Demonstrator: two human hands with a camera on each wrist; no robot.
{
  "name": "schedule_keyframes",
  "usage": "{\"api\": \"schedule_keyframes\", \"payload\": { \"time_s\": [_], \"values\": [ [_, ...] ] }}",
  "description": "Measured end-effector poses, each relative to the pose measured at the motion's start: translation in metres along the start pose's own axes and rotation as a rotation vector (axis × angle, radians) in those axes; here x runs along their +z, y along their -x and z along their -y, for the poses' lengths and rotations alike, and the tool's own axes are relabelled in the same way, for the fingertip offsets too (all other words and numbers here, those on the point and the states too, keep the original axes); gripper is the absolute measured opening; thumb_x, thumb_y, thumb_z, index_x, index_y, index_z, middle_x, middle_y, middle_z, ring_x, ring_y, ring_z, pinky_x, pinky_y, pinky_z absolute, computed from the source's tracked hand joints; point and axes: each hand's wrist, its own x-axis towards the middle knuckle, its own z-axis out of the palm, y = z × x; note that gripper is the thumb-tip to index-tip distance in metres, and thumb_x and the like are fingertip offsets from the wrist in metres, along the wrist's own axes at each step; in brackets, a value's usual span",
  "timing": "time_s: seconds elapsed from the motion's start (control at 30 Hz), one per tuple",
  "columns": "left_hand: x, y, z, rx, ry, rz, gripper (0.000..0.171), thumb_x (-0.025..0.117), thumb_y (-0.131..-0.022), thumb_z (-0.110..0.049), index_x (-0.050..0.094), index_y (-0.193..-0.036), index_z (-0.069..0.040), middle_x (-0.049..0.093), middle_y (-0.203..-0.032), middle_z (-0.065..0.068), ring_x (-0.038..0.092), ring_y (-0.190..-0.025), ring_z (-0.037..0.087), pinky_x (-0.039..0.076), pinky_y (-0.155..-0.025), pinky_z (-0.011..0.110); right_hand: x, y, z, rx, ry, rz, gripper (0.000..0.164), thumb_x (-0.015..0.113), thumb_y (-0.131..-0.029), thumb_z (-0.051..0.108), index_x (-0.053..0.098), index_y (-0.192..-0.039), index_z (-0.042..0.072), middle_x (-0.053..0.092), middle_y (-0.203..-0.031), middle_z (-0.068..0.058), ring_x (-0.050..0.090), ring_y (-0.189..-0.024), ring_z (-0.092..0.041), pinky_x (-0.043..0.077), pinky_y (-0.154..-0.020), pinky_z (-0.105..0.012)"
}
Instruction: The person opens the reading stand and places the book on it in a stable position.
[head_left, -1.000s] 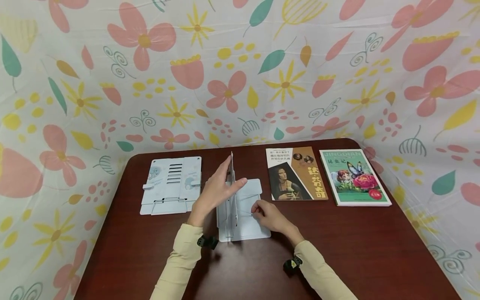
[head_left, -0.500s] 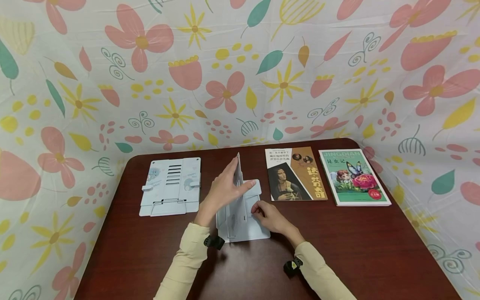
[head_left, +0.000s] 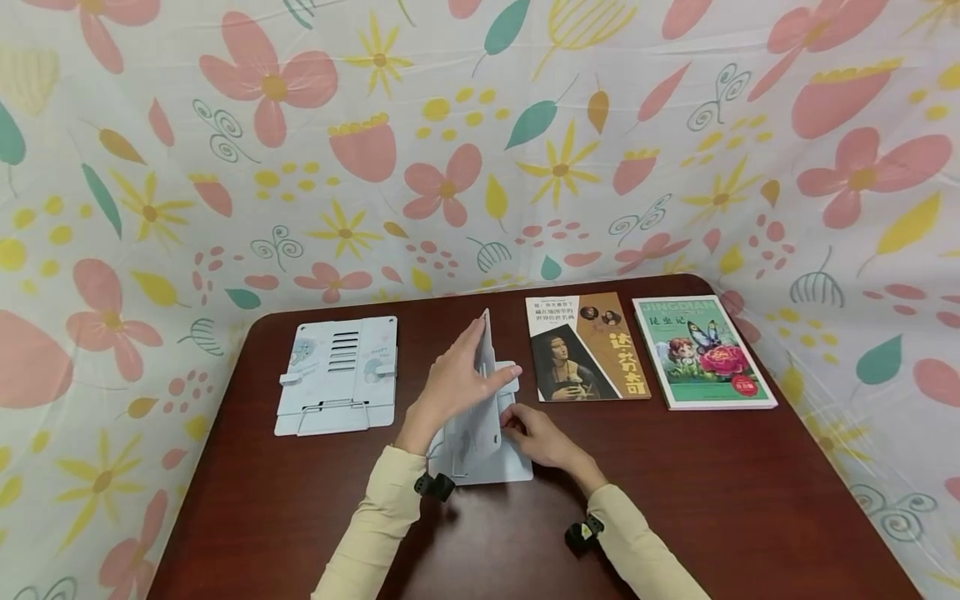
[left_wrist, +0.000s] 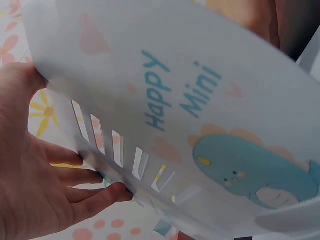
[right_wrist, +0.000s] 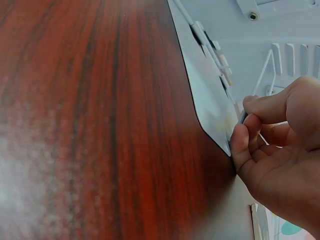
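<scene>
A pale blue book stand stands partly unfolded at the table's centre. Its slotted panel [head_left: 480,425] rises steeply over the flat base plate [head_left: 495,475], leaning right. My left hand [head_left: 450,387] grips the panel's upper part, thumb on the right side and fingers on the left. In the left wrist view the panel [left_wrist: 170,75] carries "Happy Mini" lettering and a blue dinosaur. Low on the right, my right hand [head_left: 543,437] is beside the base. The right wrist view has its thumb and forefinger pinching a thin wire support [right_wrist: 262,74] close to the base's edge.
A second pale blue book stand [head_left: 311,379] lies flat to the left. Rightward are a brown and white book with a portrait [head_left: 630,333] and a green book with a butterfly [head_left: 675,379]. A flower-patterned cloth [head_left: 450,100] hangs behind the dark wooden table [head_left: 247,517].
The upright panel has tipped rightward over the base, and my left hand has moved right with it. My right hand keeps its place low at the base's right side.
</scene>
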Motion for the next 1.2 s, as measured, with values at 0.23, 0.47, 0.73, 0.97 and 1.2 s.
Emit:
{"api": "schedule_keyframes", "payload": {
  "time_s": [0.23, 0.47, 0.73, 0.97, 1.2],
  "values": [
    [0.005, 0.0, -0.002, -0.005, -0.034, 0.004, 0.101, 0.062, -0.088, -0.07, 0.014, -0.164, -0.026, 0.021, -0.17, 0.0, 0.035, -0.15, 0.036, 0.033, -0.115, 0.065, 0.001, 0.001, -0.003, -0.022, -0.009, 0.011, 0.004, 0.058, -0.097, 0.0, 0.062, -0.097, 0.002, 0.06, -0.085, -0.004, 0.051, -0.074, -0.006, 0.045, -0.067, -0.022],
    [0.007, -0.001, -0.001, 0.006, -0.011, 0.001, 0.098, 0.058, -0.089, -0.071, 0.015, -0.164, -0.026, 0.02, -0.17, 0.001, 0.034, -0.151, 0.034, 0.032, -0.116, 0.064, -0.004, 0.005, 0.001, -0.004, -0.033, -0.021, 0.004, 0.063, -0.095, 0.002, 0.064, -0.098, 0.002, 0.062, -0.085, -0.003, 0.053, -0.073, -0.005, 0.046, -0.066, -0.021],
    [0.005, -0.01, 0.036, 0.024, 0.184, -0.097, 0.059, 0.036, -0.108, -0.049, 0.039, -0.156, -0.016, 0.048, -0.155, 0.009, 0.05, -0.139, 0.028, 0.042, -0.113, 0.051, -0.024, 0.027, 0.036, -0.102, -0.179, 0.016, 0.016, 0.077, -0.089, 0.01, 0.064, -0.098, 0.008, 0.065, -0.085, -0.003, 0.061, -0.072, -0.009, 0.052, -0.062, -0.023],
    [0.007, -0.025, 0.061, -0.012, 0.21, -0.099, 0.053, 0.031, -0.111, -0.045, 0.049, -0.151, -0.016, 0.055, -0.15, 0.01, 0.051, -0.139, 0.027, 0.041, -0.115, 0.048, -0.018, 0.034, 0.068, -0.214, -0.255, 0.036, 0.019, 0.081, -0.087, 0.015, 0.064, -0.086, 0.008, 0.064, -0.076, -0.001, 0.058, -0.07, -0.003, 0.051, -0.062, -0.023],
    [0.01, -0.026, 0.065, -0.03, 0.206, -0.063, 0.051, 0.034, -0.11, -0.045, 0.051, -0.15, -0.019, 0.055, -0.15, 0.006, 0.049, -0.141, 0.025, 0.04, -0.115, 0.048, -0.013, 0.035, 0.072, -0.206, -0.26, 0.002, 0.011, 0.079, -0.088, 0.01, 0.069, -0.093, 0.008, 0.066, -0.08, -0.001, 0.058, -0.073, -0.002, 0.052, -0.067, -0.021]
  ]
}}
